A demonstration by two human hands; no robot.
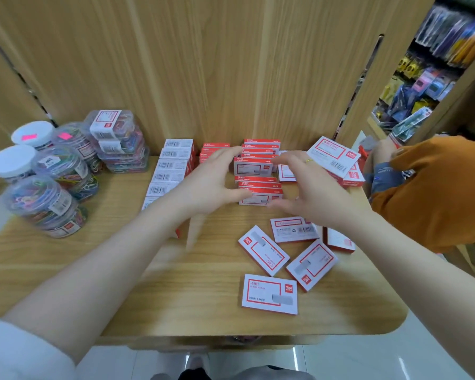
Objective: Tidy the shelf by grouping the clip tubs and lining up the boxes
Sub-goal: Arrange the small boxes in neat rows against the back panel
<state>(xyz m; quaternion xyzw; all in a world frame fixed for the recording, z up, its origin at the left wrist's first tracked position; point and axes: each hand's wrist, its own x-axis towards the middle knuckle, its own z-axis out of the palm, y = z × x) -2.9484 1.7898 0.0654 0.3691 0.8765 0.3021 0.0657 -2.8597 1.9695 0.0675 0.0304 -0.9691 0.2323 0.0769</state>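
Red-and-white staple boxes fill the wooden shelf (121, 270). A centre row of boxes (254, 167) stands on edge between my two hands. My left hand (206, 182) reaches to that row's left side, fingers spread and relaxed, thumb near the front box. My right hand (310, 187) hovers at the row's right side with bent fingers, holding nothing. Another row of boxes (170, 165) with barcodes up runs along the left. Several loose boxes (269, 293) lie flat near the front. Clear clip tubs (52, 174) stand grouped at the left.
A tilted pile of boxes (335, 157) sits at the back right. A person in an orange top (436, 193) crouches right of the shelf. Hanging stationery (433, 72) fills the rack at the far right. The wood back panel (203, 64) rises behind.
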